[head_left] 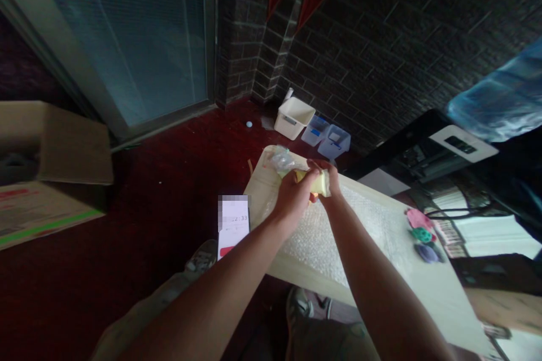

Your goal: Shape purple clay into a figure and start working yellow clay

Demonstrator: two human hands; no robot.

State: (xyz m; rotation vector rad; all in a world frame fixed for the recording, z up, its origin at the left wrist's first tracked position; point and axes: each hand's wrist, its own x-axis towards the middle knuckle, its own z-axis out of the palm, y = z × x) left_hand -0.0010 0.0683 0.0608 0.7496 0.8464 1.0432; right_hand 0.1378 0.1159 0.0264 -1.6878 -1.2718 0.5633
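My left hand (293,193) and my right hand (331,180) meet over the far end of a pale table (423,287). Both are closed around a small pale yellow object (318,183), with a bit of orange showing beneath it. A crumpled clear plastic bag (280,160) lies just beyond my hands at the table's corner. A sheet of bubble wrap (339,231) covers the table under my forearms.
Pink, teal and purple small pieces (421,234) lie at the table's right edge. A phone (233,224) sits left of the table. White and clear bins (311,124) stand by the brick wall. Cardboard boxes (46,169) are at left, a printer (440,152) at right.
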